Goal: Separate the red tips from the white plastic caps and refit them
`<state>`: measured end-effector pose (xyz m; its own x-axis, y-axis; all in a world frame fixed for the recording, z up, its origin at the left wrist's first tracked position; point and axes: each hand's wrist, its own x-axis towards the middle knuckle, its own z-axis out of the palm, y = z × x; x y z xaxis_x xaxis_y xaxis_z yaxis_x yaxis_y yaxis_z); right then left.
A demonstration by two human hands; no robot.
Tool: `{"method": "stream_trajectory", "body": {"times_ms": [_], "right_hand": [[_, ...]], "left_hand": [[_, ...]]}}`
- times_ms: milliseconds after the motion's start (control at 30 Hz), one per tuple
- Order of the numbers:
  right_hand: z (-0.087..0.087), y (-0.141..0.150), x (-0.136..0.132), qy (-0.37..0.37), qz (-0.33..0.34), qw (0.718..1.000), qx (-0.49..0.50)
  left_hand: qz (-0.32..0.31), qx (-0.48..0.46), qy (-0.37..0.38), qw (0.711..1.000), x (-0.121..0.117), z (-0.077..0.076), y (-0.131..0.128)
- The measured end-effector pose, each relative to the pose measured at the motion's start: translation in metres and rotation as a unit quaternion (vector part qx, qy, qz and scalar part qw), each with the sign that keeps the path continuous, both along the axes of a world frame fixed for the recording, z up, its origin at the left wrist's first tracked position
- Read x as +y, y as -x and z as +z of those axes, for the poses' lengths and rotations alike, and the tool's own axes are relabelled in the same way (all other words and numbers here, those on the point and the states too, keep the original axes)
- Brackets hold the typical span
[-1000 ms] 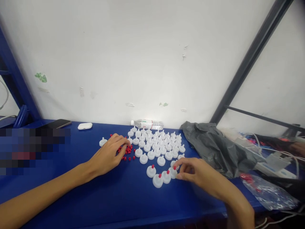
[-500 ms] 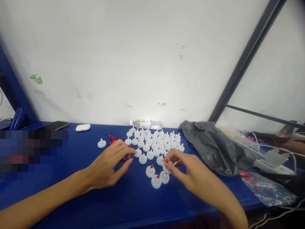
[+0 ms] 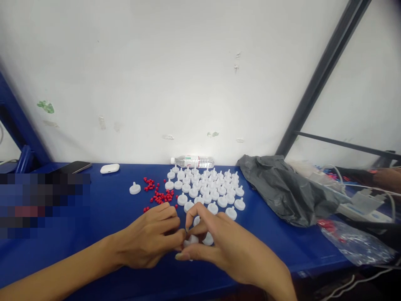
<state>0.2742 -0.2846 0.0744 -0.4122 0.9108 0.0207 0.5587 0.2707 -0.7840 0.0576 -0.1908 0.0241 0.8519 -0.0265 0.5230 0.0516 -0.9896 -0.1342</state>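
In front of me my two hands meet over the blue tabletop (image 3: 131, 276). My right hand (image 3: 230, 246) grips a white spout cap (image 3: 191, 241) between thumb and fingers, tilted toward the left. My left hand (image 3: 152, 236) is closed, its fingertips against the spout end of that cap; what they pinch is hidden. Beyond the left hand lie many small loose red tip caps (image 3: 162, 198). A crowd of white spout caps (image 3: 203, 186) stands upright behind my right hand. Another white cap (image 3: 208, 239) shows partly behind the right fingers.
A clear plastic bottle (image 3: 194, 161) lies along the wall. One white spout cap (image 3: 135, 188) stands apart at left, near a white earphone case (image 3: 110, 168) and a phone (image 3: 75, 167). At right are a grey plastic bag (image 3: 282, 188) and a clear bag (image 3: 357, 246). Another person's hand (image 3: 388, 179) shows far right.
My right hand has picked up a red-tipped white spout cap and carried it left. The left hand has left the red pile, come nearer and closed at the cap's spout.
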Motion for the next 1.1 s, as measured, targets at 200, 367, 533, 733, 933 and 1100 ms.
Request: {"method": "stream_trajectory", "body": {"times_ms": [200, 367, 533, 733, 933, 1100], "right_hand": [[-0.011, 0.002, 0.003, -0.080, -0.045, 0.993, -0.072], [-0.012, -0.035, 0.004, -0.147, -0.164, 0.963, -0.153], [-0.004, -0.077, 0.006, -0.213, -0.239, 0.932, -0.171], [-0.009, -0.075, 0.016, -0.123, -0.195, 0.958, -0.172], [-0.017, -0.071, 0.027, -0.053, -0.166, 0.972, -0.157], [-0.017, -0.075, 0.023, -0.048, -0.190, 0.966, -0.167]], "left_hand": [[0.044, -0.023, 0.202, 0.978, -0.013, -0.004, -0.008], [0.212, -0.145, 0.410, 0.875, 0.018, -0.003, 0.004], [0.320, -0.135, 0.281, 0.895, 0.050, 0.004, 0.015], [0.327, -0.068, 0.210, 0.919, 0.057, -0.010, 0.014], [0.347, -0.074, 0.203, 0.913, 0.071, -0.016, 0.019], [0.352, -0.060, 0.216, 0.909, 0.074, -0.018, 0.021]]}}
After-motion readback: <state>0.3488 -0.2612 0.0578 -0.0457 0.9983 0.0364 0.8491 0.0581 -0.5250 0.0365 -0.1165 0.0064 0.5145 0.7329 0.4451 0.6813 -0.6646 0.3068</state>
